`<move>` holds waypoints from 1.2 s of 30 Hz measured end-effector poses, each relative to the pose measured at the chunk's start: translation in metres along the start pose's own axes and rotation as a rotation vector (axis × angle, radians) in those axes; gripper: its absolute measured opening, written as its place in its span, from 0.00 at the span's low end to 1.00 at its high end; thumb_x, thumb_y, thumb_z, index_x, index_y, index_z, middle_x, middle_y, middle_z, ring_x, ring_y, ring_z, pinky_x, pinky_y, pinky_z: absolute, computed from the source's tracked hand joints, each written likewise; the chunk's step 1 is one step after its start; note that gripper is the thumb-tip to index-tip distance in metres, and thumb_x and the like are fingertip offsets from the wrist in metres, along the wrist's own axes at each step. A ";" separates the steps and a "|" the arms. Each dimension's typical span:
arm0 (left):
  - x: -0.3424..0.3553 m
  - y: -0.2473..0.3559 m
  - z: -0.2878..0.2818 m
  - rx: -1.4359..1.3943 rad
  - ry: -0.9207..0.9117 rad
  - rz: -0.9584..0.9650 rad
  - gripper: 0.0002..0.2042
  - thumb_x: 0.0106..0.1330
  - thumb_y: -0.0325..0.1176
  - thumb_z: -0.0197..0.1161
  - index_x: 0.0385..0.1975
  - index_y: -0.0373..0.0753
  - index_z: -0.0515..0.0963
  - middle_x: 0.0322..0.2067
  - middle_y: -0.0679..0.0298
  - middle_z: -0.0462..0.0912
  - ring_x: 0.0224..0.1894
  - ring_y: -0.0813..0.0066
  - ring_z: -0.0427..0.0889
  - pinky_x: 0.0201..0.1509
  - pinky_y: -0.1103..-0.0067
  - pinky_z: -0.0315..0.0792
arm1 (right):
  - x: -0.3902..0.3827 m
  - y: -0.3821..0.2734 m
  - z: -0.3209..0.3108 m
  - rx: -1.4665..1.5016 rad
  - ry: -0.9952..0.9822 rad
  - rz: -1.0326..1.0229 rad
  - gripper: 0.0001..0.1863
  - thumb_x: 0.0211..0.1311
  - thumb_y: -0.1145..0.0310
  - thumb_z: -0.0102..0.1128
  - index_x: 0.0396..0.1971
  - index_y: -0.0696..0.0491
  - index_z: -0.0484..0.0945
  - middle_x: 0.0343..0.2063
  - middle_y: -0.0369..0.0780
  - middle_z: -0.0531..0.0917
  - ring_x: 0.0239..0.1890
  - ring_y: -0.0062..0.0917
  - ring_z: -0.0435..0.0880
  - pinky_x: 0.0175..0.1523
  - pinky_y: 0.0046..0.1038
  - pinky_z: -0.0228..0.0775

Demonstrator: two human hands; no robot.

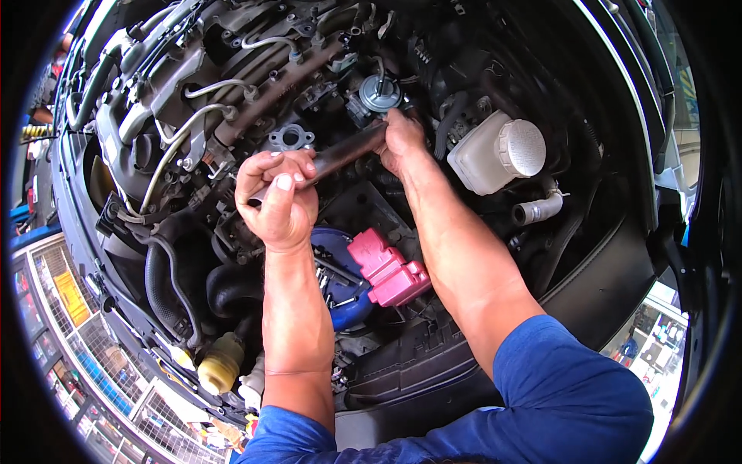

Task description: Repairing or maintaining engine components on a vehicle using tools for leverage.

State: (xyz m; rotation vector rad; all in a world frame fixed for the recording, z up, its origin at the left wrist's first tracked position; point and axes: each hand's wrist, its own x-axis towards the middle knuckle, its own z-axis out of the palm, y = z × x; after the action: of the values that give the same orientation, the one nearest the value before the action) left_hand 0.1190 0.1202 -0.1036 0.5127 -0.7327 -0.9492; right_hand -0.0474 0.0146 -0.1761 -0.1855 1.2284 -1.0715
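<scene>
A dark, brownish metal pipe [346, 152] lies slantwise in the engine bay. My left hand [278, 193] grips its lower left end with curled fingers. My right hand [402, 143] holds its upper right end, just below a round silver valve [380, 94]. Between the hands and slightly behind the pipe is a metal flange [291, 138] with a round opening. Below them sit a blue round tray [348, 315] with bolts and tools in it and a pink plastic object [386, 267].
The engine's metal fuel lines [209, 90] run along the upper left. A white reservoir [479, 158] and a metal elbow pipe [537, 211] are at the right. A yellowish container [220, 363] and hoses [158, 286] are lower left, with wire shelving [100, 325] outside the bay.
</scene>
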 end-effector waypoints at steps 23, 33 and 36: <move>-0.054 0.020 -0.009 0.010 0.240 -0.271 0.13 0.57 0.27 0.69 0.42 0.37 0.79 0.43 0.56 0.84 0.53 0.57 0.80 0.66 0.59 0.68 | -0.018 -0.006 0.008 -0.021 0.117 0.071 0.16 0.70 0.73 0.46 0.56 0.54 0.62 0.33 0.42 0.74 0.27 0.28 0.78 0.30 0.33 0.82; -0.034 0.033 0.035 0.228 0.246 -0.273 0.14 0.54 0.27 0.74 0.39 0.34 0.78 0.45 0.53 0.83 0.49 0.67 0.80 0.59 0.70 0.70 | -0.015 -0.008 -0.002 0.080 0.104 0.028 0.14 0.66 0.73 0.48 0.49 0.60 0.64 0.36 0.46 0.74 0.34 0.32 0.77 0.37 0.37 0.83; -0.007 0.037 0.066 0.472 0.015 -0.244 0.19 0.51 0.30 0.78 0.41 0.34 0.78 0.43 0.56 0.83 0.48 0.68 0.80 0.58 0.71 0.71 | -0.014 -0.011 -0.001 0.352 0.020 -0.019 0.11 0.65 0.67 0.48 0.40 0.59 0.64 0.34 0.46 0.73 0.35 0.37 0.77 0.49 0.46 0.78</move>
State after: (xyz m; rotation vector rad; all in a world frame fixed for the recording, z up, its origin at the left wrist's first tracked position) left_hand 0.0865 0.1397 -0.0373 1.0408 -0.8986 -0.9972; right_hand -0.0533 0.0193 -0.1600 0.0849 1.0379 -1.2893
